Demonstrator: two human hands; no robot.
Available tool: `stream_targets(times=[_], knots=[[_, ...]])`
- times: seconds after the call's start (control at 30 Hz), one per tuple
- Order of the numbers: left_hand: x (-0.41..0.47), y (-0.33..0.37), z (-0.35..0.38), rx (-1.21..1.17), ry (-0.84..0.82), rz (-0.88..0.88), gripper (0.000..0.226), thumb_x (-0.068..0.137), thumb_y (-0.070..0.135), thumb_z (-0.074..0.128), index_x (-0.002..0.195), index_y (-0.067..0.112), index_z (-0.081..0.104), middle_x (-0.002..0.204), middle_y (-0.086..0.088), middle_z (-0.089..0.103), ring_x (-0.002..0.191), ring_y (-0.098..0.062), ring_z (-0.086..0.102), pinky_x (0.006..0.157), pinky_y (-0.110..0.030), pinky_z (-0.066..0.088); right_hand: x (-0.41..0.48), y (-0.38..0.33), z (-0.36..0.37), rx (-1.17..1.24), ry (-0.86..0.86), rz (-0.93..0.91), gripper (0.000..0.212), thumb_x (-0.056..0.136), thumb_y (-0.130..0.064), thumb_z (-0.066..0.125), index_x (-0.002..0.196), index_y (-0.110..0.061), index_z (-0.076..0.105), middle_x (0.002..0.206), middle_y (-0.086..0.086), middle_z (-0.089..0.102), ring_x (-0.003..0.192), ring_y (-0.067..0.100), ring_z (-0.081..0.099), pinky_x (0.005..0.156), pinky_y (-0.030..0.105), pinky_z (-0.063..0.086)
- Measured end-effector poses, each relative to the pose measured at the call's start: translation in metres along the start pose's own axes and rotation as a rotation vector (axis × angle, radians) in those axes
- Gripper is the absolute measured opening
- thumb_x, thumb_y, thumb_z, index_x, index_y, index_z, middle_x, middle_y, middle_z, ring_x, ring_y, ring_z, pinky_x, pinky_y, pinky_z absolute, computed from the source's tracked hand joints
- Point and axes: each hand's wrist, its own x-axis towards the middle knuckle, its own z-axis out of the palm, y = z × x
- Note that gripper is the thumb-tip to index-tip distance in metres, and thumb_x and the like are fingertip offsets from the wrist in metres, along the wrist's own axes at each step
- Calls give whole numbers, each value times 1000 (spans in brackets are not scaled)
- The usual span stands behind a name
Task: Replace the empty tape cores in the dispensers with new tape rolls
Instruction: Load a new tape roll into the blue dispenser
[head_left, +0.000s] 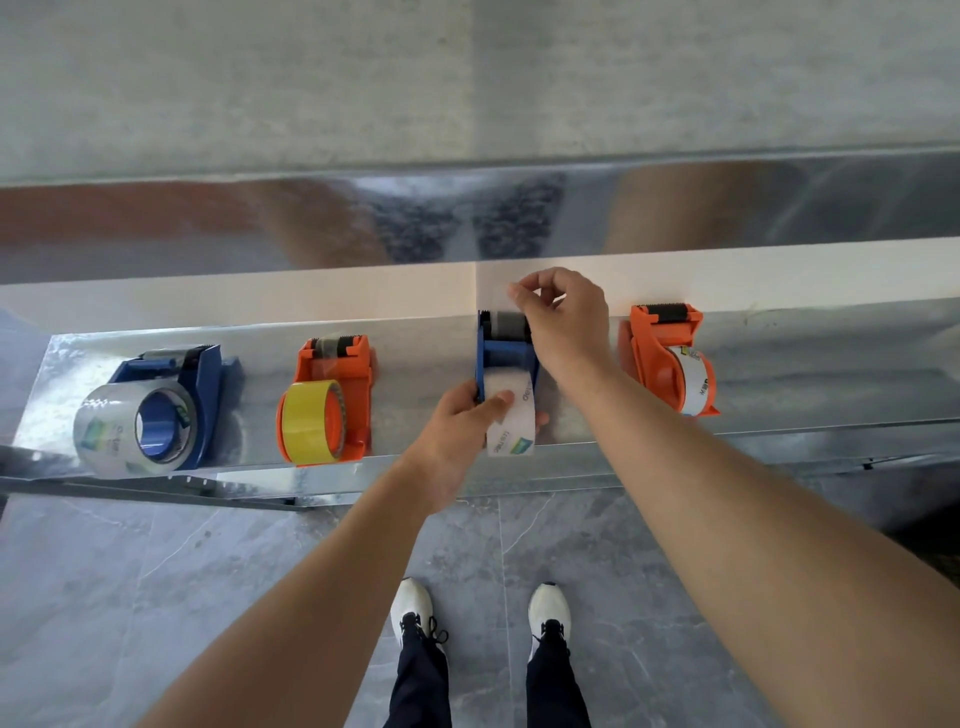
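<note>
- Bare forearms (291, 597) reach forward over white shoes (411, 608) and a grey tiled floor (156, 597); both hands meet at the held blue dispenser (503, 358), which stands on a shiny metal shelf (831, 374)
- Left hand (457, 423) grips the near end of the held blue dispenser, thumb curled across the new clear roll (511, 423) seated in it; right hand (566, 322) works at its far end, thumb and forefinger pinched together on the free tape end (497, 297), lifted just above the black roller (511, 325)
- Step in hand, as I judge it: threading the tape over the roller toward the cutter teeth; draw the end straight along the dispenser's own line, not sideways, so it lies flat and uncreased; let the roll turn under the left thumb rather than clamping it; press the strip down onto the roller before letting go
- Likely trouble: the thin film folding onto itself or clinging to the fingers; pinch only its very tip
- Left of the held blue dispenser stands an orange dispenser (343, 371) with a yellow roll (311, 421); further left, a second blue dispenser (205, 384) with a large clear roll (130, 426); to its right, another orange dispenser (657, 343) carrying a whitish roll (696, 382)
- All four seem loaded; no empty core is in view; the job looks nearly finished
</note>
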Motion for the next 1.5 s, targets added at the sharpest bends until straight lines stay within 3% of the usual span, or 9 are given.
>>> stream_targets(times=[0.1, 0.2, 0.33, 0.73, 0.97, 1.07, 1.2, 1.37, 1.5], knots=[[2, 0, 4, -31, 69, -32, 27, 107, 22, 56, 127, 8, 67, 111, -18, 80, 107, -37, 77, 108, -57, 54, 1, -3, 3, 10, 10, 3, 10, 90, -34, 77, 88, -25, 74, 92, -3, 69, 78, 7, 58, 74, 22, 47], [3, 4, 13, 4, 131, -49, 48, 106, 51, 58, 121, 7, 69, 101, -15, 82, 97, -35, 79, 93, -43, 62, 1, -6, 2, -37, -5, 2, 11, 90, -37, 78, 89, -26, 75, 103, -4, 64, 87, 8, 57, 77, 21, 44], [3, 6, 18, -4, 140, -11, 32, 111, 35, 54, 116, 7, 68, 100, -20, 81, 81, -22, 80, 68, -31, 63, 4, -8, 0, -63, -13, 0, 12, 90, -36, 79, 87, -25, 75, 101, -8, 63, 89, 9, 59, 84, 25, 49], [-4, -1, 1, 69, -31, 40, 31, 113, 18, 47, 137, 1, 55, 101, -10, 77, 82, -12, 78, 69, -21, 58, 1, -12, 2, 41, 67, 45, 11, 91, -37, 77, 89, -26, 73, 106, -4, 64, 92, 13, 62, 84, 26, 52], [-7, -9, -9, 62, -198, 118, 43, 102, 0, 60, 144, 5, 51, 128, -12, 75, 118, -22, 74, 95, -30, 59, 12, -22, -2, 80, 114, 74, 12, 90, -38, 77, 85, -29, 73, 100, -1, 72, 91, 12, 67, 88, 35, 57], [-10, -9, -7, 21, -165, 104, 44, 100, 3, 65, 142, 6, 54, 127, -14, 75, 114, -23, 75, 93, -30, 60, 10, -22, -1, 88, 97, 67, 12, 91, -39, 76, 85, -29, 73, 98, -3, 72, 88, 10, 65, 86, 32, 56], [-11, -7, 1, 54, -22, 99, 31, 107, 32, 60, 126, 9, 61, 92, -9, 77, 88, -23, 72, 91, -45, 58, 10, -22, 0, 67, 58, 51, 12, 92, -38, 76, 85, -29, 72, 96, -6, 72, 89, 9, 65, 85, 30, 55], [-15, -10, 4, 81, -76, 145, 16, 111, 22, 52, 120, 11, 60, 94, -12, 75, 86, -19, 69, 68, -19, 52, 11, -21, -3, 55, 68, 64, 11, 93, -35, 75, 87, -26, 72, 99, -2, 72, 91, 9, 66, 82, 24, 52], [-17, -16, -10, 37, -148, 145, 27, 106, 12, 59, 133, 8, 60, 115, -13, 80, 109, -27, 75, 93, -31, 59, 11, -23, -4, 87, 93, 98, 11, 93, -33, 75, 89, -23, 74, 95, -5, 73, 91, 8, 67, 80, 21, 51]])
